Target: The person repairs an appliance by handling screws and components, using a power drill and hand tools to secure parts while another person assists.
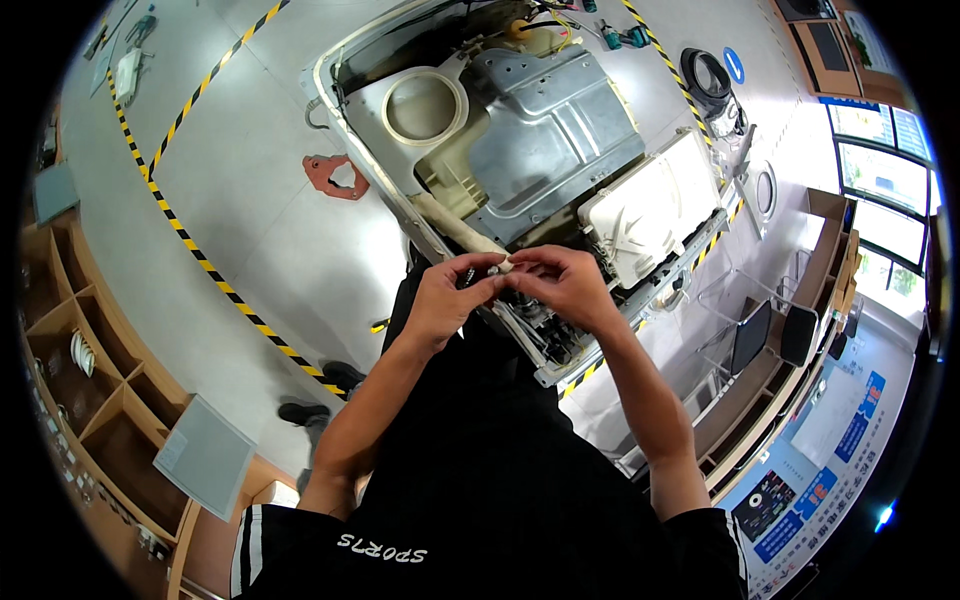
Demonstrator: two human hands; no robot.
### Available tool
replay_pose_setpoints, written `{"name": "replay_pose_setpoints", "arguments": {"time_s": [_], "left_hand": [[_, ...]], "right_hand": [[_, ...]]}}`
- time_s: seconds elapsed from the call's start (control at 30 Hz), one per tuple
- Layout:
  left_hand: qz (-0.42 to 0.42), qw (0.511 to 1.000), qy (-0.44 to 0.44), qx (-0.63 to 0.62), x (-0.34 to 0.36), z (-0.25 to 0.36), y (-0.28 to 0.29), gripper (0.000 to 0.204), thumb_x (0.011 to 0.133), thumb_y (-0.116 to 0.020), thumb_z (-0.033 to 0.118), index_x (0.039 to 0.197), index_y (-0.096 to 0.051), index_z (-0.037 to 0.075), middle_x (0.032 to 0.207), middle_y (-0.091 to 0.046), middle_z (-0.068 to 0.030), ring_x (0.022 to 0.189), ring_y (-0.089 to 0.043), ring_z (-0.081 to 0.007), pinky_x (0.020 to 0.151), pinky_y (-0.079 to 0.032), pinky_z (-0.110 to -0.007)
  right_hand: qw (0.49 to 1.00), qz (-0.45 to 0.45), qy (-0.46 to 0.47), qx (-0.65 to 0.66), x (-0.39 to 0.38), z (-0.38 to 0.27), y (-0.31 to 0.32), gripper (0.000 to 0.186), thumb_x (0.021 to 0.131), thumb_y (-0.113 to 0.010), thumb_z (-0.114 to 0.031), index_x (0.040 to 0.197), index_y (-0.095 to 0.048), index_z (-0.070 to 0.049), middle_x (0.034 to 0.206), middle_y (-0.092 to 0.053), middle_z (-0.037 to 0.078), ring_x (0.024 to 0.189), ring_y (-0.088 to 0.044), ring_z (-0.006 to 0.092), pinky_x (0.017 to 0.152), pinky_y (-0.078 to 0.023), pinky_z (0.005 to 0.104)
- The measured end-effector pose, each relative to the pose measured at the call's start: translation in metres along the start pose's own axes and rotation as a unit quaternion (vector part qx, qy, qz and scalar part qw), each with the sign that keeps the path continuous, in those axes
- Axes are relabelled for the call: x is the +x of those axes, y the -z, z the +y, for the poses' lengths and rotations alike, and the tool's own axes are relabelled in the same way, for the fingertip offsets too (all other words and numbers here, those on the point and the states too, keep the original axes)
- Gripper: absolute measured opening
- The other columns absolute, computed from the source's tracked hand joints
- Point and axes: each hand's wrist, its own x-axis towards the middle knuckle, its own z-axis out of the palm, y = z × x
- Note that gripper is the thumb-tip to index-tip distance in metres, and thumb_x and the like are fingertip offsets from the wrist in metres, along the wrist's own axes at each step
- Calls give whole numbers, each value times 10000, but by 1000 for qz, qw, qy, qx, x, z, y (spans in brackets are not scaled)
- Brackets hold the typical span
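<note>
My left hand (450, 300) and my right hand (560, 285) meet at the near end of a beige hose (445, 222), both with thumb and fingers pinched. Between the fingertips is a small pale fitting with dark bits beside it, too small to make out fully. The hose lies inside an opened metal appliance cabinet (330, 100), beside a grey metal panel (545, 135) and a round opening with a pale rim (420, 105). A white plastic housing (650, 200) sits right of my hands, above exposed dark parts.
A red bracket (333, 176) lies on the floor at left. Power tools (625, 38) and dark rings (707, 75) lie beyond. Wooden shelving (130, 370) stands at left, chairs (750, 335) and desks at right. Dark shoes (302, 412) and a grey trouser leg show at lower left.
</note>
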Motion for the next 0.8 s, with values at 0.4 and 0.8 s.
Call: {"name": "replay_pose_setpoints", "arguments": {"time_s": [0.4, 0.8], "left_hand": [[-2, 951, -45, 305, -3, 23, -16, 452, 711, -714, 104, 1064, -448, 13, 703, -567, -57, 651, -519, -88, 595, -428, -245], [-25, 962, -76, 261, 6, 29, -22, 343, 742, -660, 41, 1057, -528, 14, 753, -556, 3, 645, -479, -43, 584, -409, -188]], "right_hand": [[988, -115, -35, -98, 0, -7, 14, 208, 780, -678, -174, 905, -662, -9, 737, -644, 73, 662, -599, 90, 598, -469, 226], [969, -142, -144, 146, 17, 6, 29, 272, 810, -592, -88, 1029, -591, 72, 813, -651, 104, 688, -633, 133, 620, -523, 238]]}}
